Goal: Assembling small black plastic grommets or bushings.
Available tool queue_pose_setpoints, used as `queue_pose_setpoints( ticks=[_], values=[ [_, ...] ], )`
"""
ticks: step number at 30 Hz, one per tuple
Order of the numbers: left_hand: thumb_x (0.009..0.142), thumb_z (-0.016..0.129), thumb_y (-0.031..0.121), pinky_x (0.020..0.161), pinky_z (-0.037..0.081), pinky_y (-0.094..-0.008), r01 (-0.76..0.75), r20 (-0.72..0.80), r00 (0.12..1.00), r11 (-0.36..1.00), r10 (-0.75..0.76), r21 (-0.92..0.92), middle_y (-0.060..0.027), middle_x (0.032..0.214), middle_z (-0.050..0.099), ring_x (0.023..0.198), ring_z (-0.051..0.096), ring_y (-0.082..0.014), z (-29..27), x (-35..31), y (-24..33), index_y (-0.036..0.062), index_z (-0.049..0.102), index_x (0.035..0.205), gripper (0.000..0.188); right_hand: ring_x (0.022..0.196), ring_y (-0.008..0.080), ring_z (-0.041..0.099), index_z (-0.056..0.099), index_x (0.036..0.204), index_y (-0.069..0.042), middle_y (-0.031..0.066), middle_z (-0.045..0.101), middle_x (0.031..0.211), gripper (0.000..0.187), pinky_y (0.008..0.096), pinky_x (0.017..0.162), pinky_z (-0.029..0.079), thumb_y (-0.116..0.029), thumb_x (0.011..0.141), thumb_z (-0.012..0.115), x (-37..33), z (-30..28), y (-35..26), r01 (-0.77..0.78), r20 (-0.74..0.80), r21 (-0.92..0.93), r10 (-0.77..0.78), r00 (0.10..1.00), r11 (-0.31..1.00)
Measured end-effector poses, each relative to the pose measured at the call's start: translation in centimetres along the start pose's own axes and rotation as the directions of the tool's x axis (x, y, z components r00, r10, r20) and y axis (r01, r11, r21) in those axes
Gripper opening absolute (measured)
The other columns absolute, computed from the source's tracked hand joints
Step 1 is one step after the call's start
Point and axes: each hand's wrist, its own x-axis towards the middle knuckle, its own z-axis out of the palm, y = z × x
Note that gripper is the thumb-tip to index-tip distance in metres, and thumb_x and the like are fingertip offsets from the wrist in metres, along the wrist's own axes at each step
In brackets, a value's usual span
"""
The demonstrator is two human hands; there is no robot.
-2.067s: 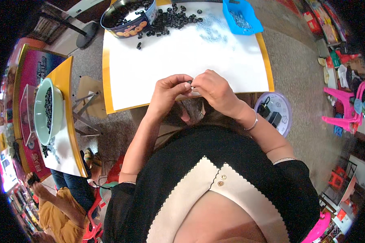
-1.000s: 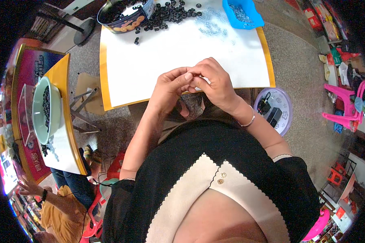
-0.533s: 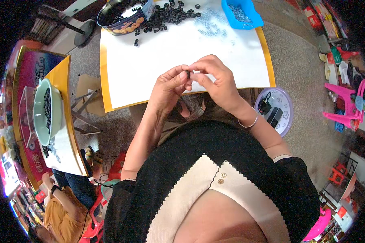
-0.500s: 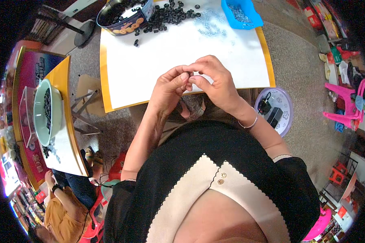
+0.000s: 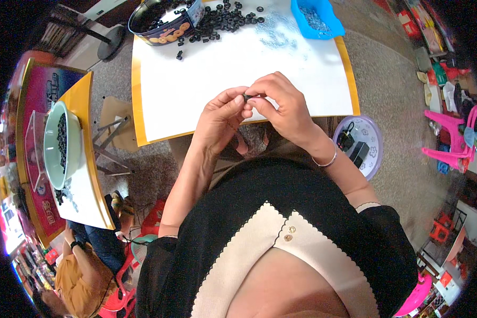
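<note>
Above the front part of the white tabletop, my two hands meet at the fingertips. My left hand (image 5: 223,114) pinches a small black ring-like part (image 5: 246,98) between thumb and fingers. From the other side, the thumb and forefinger of my right hand (image 5: 282,103) close on the same part; any smaller piece between them is too small to see. Many similar black parts (image 5: 225,22) lie heaped at the back of the table, beside a round patterned tin (image 5: 167,36) holding more. Tiny clear bits (image 5: 276,33) are scattered near a blue tray (image 5: 323,29).
The white tabletop (image 5: 196,95) has yellow edges. Below its right corner, a round basin (image 5: 375,151) holds dark devices. On the left, a pale green bowl (image 5: 50,153) of black parts stands on another table, with a seated person (image 5: 85,275) near it. Pink stools (image 5: 450,138) stand far right.
My right thumb and forefinger have closed together on the black part, which shows more between the fingertips. The seated person's arm has shifted slightly.
</note>
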Motion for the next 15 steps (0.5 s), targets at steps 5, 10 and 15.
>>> queue_pose_setpoints(
  ticks=[5, 10, 15],
  values=[
    [0.085, 0.058, 0.007, 0.069, 0.053, -0.025, -0.043, -0.065, 0.997, 0.995, 0.05, 0.092, -0.0095, 0.086, 0.062, 0.073, 0.061, -0.0155, 0.7, -0.36, 0.27, -0.0019, 0.057, 0.104, 0.02, 0.076, 0.0248, 0.055, 0.06, 0.087, -0.004, 0.0081, 0.059, 0.079, 0.014, 0.0335, 0.067, 0.046, -0.001, 0.073, 0.058, 0.0, -0.23, -0.51, -0.017, -0.025, -0.03, 0.016, 1.0, 0.999],
    [0.085, 0.058, 0.006, 0.068, 0.053, -0.024, -0.06, -0.089, 0.994, 0.995, 0.067, 0.078, -0.0099, 0.086, 0.062, 0.074, 0.062, -0.0154, 0.67, -0.42, 0.3, -0.0018, 0.057, 0.104, 0.021, 0.071, 0.0196, 0.058, 0.061, 0.086, -0.002, 0.0083, 0.061, 0.079, 0.01, 0.0291, 0.062, 0.047, -0.002, 0.076, 0.059, -0.2, -0.33, -0.92, -0.205, -0.055, 0.102, 0.211, 0.976, 0.973],
    [0.085, 0.058, 0.007, 0.067, 0.053, -0.024, -0.054, -0.113, 0.991, 0.991, 0.068, 0.121, -0.0089, 0.085, 0.061, 0.074, 0.062, -0.015, 0.98, -0.5, 0.41, -0.0014, 0.057, 0.104, 0.021, 0.069, 0.0166, 0.059, 0.062, 0.087, -0.001, 0.0083, 0.061, 0.08, 0.01, 0.0267, 0.061, 0.048, -0.004, 0.078, 0.06, -0.59, -0.23, -0.46, -0.242, -0.049, 0.174, 0.254, 0.966, 0.955]
  ],
)
